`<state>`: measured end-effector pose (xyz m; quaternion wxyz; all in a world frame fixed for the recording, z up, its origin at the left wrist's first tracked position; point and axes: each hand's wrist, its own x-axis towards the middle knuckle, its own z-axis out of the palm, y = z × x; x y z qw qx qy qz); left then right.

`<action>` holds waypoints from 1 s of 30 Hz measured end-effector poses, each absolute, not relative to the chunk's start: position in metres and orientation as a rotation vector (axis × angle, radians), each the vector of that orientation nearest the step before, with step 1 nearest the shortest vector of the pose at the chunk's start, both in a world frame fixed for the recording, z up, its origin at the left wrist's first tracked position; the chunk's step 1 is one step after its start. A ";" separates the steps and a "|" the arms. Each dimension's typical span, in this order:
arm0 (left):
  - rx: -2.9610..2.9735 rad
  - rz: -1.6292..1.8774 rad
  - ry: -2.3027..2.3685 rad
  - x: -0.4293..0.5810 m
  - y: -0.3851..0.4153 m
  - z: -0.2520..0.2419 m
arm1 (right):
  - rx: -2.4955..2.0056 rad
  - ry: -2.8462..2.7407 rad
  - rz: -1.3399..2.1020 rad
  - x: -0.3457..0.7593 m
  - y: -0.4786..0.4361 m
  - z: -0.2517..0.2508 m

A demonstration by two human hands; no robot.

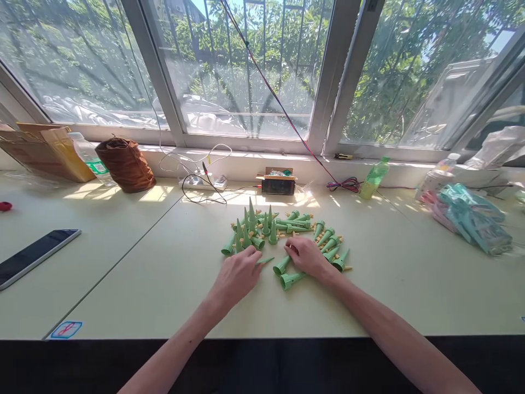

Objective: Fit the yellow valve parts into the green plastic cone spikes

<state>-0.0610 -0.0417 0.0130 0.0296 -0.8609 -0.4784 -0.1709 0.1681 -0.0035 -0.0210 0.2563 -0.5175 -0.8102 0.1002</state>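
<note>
Head view: window (254,76) fills the back, pale counter (164,295) below it. Cardboard box (61,156) at far left, brown bag (125,167) near it, teal plastic bag (470,216) at the right, dark-screened tablet (39,257) flat on the left. Green cones (251,219) sit mid-counter, grouped in a rough arc: several upright, points up, at the left-centre; the rest lying down, mostly along the back and right side. Left hand (241,269) at the arc's front left, fingers curled in, little gap, closed around the wide end of one cone (266,261); its point sticks out to the right, low over the counter. Exact finger contact hidden by the back of the hand. Right hand (307,256) inside the arc's right side, fingers bent, thumb and index tips close together; can't tell if anything is pinched there. Two lying cones (290,280) just in front of it, open ends toward the front left. Black box (278,186) behind the arc. Smallest: tan pegs (348,268), sticking out of or lying against many of the cones.
</note>
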 end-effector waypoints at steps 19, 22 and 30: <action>-2.783 -1.243 -1.337 -0.003 0.003 0.018 | -1.362 -1.993 0.193 0.166 -0.002 -0.019; -2.775 -1.362 -1.327 0.003 0.008 0.004 | -1.326 -1.880 0.152 0.169 -0.001 -0.016; -2.843 -1.323 -1.393 0.002 0.004 -0.016 | -1.373 -1.735 0.018 0.176 -0.001 -0.013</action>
